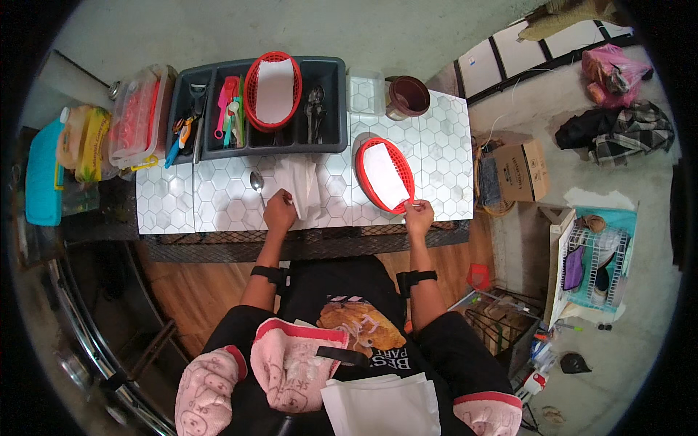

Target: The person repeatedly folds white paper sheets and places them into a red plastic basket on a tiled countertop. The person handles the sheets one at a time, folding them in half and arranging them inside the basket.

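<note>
My left hand (280, 211) is closed around the handle of a metal spoon (256, 181), whose bowl points away from me. Its fingertips also meet the edge of a thin, translucent white wrapping (307, 188) lying on the hexagon-patterned tabletop (223, 191); whether they grip that too is hidden. At the right, my right hand (419, 217) pinches the near rim of an oval red plastic basket (366, 188). A folded white paper sheet (386, 173) lines this basket. Another red basket (251, 111) with white paper rests on top of a dark grey cutlery tray (341, 117).
Spoons (314, 109), colourful plastic utensils (232, 111) and peelers (197, 90) fill tray compartments. Behind the near basket stand a clear plastic container (365, 92) and a brown tub (409, 96). A lidded clear box (139, 117) is at the left, a cardboard box (523, 171) at the right.
</note>
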`<move>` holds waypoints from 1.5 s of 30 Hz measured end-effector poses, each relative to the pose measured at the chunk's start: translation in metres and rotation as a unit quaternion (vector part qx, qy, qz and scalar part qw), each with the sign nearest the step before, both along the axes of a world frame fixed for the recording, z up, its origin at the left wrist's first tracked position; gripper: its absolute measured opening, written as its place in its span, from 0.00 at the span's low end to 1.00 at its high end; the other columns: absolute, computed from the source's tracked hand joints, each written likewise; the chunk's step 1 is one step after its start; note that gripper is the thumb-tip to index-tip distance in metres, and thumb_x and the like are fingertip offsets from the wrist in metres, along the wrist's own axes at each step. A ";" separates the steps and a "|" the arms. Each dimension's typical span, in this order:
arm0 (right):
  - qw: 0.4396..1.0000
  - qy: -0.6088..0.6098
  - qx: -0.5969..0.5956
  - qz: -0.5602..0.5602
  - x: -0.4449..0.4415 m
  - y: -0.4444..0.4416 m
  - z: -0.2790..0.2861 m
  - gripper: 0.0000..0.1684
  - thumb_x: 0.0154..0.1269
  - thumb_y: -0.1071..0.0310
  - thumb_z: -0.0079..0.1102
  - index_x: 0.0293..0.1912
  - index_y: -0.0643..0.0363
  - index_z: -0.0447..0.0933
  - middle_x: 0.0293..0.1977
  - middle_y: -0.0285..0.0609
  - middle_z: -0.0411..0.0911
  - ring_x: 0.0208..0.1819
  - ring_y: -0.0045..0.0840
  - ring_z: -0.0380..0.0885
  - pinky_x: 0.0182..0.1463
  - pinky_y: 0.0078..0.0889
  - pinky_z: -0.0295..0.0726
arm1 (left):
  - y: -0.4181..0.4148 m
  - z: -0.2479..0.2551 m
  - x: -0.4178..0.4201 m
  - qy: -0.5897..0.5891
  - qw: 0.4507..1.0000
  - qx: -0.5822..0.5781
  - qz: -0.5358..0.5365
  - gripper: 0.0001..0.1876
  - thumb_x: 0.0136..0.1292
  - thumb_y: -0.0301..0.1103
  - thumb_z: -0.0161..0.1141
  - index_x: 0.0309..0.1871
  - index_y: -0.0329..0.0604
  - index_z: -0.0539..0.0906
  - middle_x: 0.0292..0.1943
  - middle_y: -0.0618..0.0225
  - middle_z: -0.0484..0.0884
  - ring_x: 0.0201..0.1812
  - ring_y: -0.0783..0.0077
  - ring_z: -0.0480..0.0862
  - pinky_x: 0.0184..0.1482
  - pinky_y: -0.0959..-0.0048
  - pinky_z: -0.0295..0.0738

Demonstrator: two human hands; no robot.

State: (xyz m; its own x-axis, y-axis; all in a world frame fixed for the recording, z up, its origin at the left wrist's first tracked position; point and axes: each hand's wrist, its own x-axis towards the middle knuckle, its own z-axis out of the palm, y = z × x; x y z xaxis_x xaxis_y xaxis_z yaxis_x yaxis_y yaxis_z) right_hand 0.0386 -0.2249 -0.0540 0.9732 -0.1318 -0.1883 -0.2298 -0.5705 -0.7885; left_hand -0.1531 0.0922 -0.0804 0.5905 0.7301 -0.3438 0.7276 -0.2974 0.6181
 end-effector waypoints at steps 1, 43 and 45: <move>1.000 -0.006 0.008 -0.003 0.002 -0.005 -0.008 0.12 0.60 0.72 0.73 0.38 0.63 0.76 0.23 0.36 0.76 0.24 0.18 0.74 0.26 0.23 0.72 | -0.001 0.006 0.002 -0.006 1.000 0.004 0.003 0.08 0.58 0.36 0.63 0.40 0.46 0.84 0.30 0.62 0.86 0.36 0.54 0.87 0.38 0.55 0.79; 0.844 0.256 0.441 0.167 0.003 0.339 0.095 0.12 0.71 0.72 0.63 0.46 0.66 0.69 0.33 0.54 0.83 0.30 0.36 0.88 0.30 0.33 0.89 | -0.027 0.016 0.015 0.003 0.994 0.023 0.103 0.14 0.58 0.42 0.70 0.37 0.42 0.84 0.33 0.61 0.85 0.38 0.54 0.86 0.40 0.56 0.79; 0.839 0.274 0.441 0.162 0.003 0.344 0.091 0.12 0.72 0.70 0.63 0.45 0.66 0.70 0.33 0.54 0.83 0.30 0.36 0.88 0.30 0.34 0.89 | -0.025 0.016 0.013 -0.006 0.994 0.004 0.109 0.14 0.59 0.43 0.70 0.38 0.42 0.84 0.33 0.61 0.86 0.38 0.54 0.86 0.40 0.56 0.79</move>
